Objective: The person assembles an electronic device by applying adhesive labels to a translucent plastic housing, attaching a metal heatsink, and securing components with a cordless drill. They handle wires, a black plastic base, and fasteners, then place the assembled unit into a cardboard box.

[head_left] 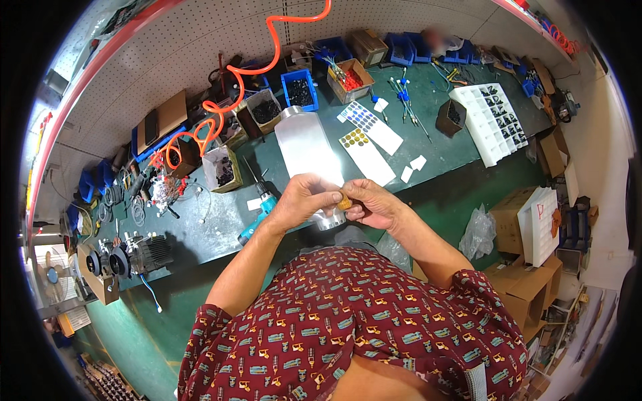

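Note:
Between my two hands is a small gold round sticker (pixel 344 202), the same colour as those on a white sticker sheet (pixel 368 159) on the bench. My left hand (pixel 309 199) has thumb and forefinger closed at its left edge. From the other side my right hand (pixel 372 202) pinches it, fingers curled. Under both hands a shiny silver metal cylinder (pixel 306 144) lies lengthwise, its near end (pixel 330 221) at the bench's front edge. A teal power screwdriver (pixel 259 215) rests just left of my left hand.
A second sheet with blue stickers (pixel 364 121) lies behind. Blue bin (pixel 299 91), carton of red parts (pixel 351 80) and white compartment tray (pixel 487 123) stand along the bench. An orange coiled hose (pixel 234 87) hangs at left. Motors (pixel 130 256) sit front left; cardboard boxes (pixel 528 281) stand right.

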`<state>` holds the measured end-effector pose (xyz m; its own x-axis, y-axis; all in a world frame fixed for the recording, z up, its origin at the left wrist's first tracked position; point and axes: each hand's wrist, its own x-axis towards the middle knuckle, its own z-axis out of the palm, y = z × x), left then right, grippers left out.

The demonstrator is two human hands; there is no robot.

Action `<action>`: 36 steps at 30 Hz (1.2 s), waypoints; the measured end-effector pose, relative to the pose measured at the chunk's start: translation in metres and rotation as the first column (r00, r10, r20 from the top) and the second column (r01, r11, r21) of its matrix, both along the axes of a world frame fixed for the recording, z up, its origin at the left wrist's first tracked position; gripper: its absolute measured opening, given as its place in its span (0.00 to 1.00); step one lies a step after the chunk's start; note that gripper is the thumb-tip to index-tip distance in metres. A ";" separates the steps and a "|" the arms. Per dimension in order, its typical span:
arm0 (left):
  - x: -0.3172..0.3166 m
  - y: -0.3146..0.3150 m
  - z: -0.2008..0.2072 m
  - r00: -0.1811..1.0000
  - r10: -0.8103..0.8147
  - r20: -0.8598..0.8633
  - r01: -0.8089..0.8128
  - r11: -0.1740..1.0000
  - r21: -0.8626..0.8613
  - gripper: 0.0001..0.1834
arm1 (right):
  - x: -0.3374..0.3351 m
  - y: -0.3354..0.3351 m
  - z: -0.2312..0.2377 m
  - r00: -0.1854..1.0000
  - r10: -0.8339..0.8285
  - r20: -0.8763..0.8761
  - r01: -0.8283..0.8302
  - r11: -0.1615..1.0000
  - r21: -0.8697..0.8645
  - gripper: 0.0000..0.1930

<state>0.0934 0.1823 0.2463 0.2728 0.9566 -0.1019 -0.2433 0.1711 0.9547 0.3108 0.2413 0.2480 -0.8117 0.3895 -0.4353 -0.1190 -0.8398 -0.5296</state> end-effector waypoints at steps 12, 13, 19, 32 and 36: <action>-0.003 0.003 0.007 1.000 0.015 0.020 -0.015 1.000 -0.015 0.09 | -0.003 0.004 0.005 1.000 -0.006 0.022 0.005 1.000 0.028 0.15; -0.003 0.003 0.007 1.000 0.017 0.016 -0.017 1.000 -0.021 0.09 | -0.003 0.004 0.004 1.000 -0.009 0.015 0.009 1.000 0.024 0.15; -0.006 0.004 0.005 1.000 0.021 0.013 -0.021 1.000 -0.011 0.06 | -0.004 0.008 -0.001 1.000 0.012 -0.001 -0.012 1.000 0.022 0.14; -0.011 0.008 0.003 0.997 0.072 0.017 -0.072 0.997 0.025 0.08 | -0.015 0.003 0.004 0.995 -0.098 -0.029 0.095 0.992 -0.080 0.09; -0.011 0.009 0.002 0.997 0.077 0.024 -0.077 0.997 0.017 0.09 | -0.017 0.004 0.007 0.996 -0.085 -0.020 0.084 0.996 -0.040 0.11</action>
<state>0.0821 0.1911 0.2485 0.2001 0.9766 -0.0790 -0.2770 0.1338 0.9515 0.2941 0.2455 0.2551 -0.7862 0.4399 -0.4339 -0.2016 -0.8464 -0.4929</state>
